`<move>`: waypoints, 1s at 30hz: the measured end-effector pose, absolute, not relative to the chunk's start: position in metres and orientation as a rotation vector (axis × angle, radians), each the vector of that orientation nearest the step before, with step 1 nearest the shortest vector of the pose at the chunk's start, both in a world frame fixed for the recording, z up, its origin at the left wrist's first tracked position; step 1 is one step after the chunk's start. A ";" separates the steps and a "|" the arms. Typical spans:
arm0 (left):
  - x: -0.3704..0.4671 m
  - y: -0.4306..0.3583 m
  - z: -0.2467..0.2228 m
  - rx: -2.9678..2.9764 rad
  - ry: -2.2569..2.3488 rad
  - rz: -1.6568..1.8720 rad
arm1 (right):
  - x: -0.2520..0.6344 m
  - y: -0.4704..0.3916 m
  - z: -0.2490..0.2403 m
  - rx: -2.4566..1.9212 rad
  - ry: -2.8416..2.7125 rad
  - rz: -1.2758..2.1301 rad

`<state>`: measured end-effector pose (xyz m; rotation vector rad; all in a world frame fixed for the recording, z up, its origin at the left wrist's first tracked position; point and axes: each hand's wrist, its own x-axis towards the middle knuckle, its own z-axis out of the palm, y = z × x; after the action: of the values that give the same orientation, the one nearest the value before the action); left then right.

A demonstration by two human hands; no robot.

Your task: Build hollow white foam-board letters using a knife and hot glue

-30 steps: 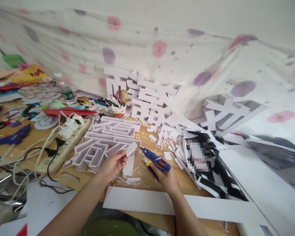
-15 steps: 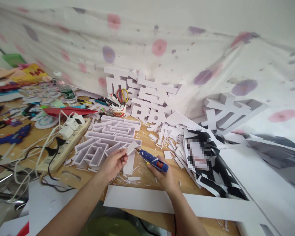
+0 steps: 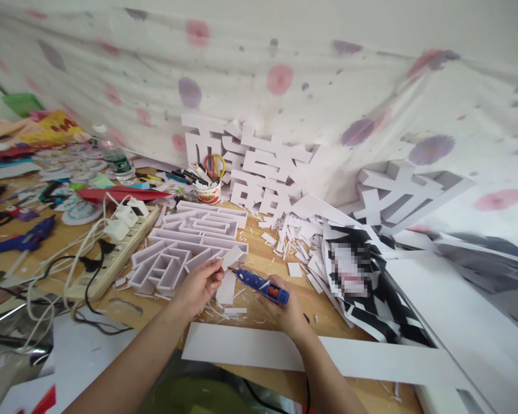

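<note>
At the left, a power strip (image 3: 120, 252) is lying on the bench (image 3: 259, 259), and next to it a walled white form (image 3: 190, 238) is showing its open channels. The left hand (image 3: 202, 287) is pinching a small white piece (image 3: 232, 259) by its near end, above the form's right side. The nozzle of the blue glue gun (image 3: 259, 283) is pointing at that piece's lower edge; whether it is touching, I cannot tell. The right hand (image 3: 289, 310) is gripping the gun's body. Good work here is probably resting on a steady pinch, fingertips clear of the hot tip, and a thin, even bead along the edge. Farther right, white offcuts (image 3: 300, 230) are lying heaped.
</note>
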<state>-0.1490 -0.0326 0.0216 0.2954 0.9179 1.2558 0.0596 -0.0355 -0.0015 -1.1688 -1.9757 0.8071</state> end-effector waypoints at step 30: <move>-0.146 -0.036 0.019 0.500 0.966 1.207 | 0.090 -0.027 0.021 -1.174 -1.567 1.240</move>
<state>-0.1457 -0.0356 0.0191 0.5000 0.9664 1.2072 0.0897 -0.0269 0.0211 -1.1737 -1.5671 1.2399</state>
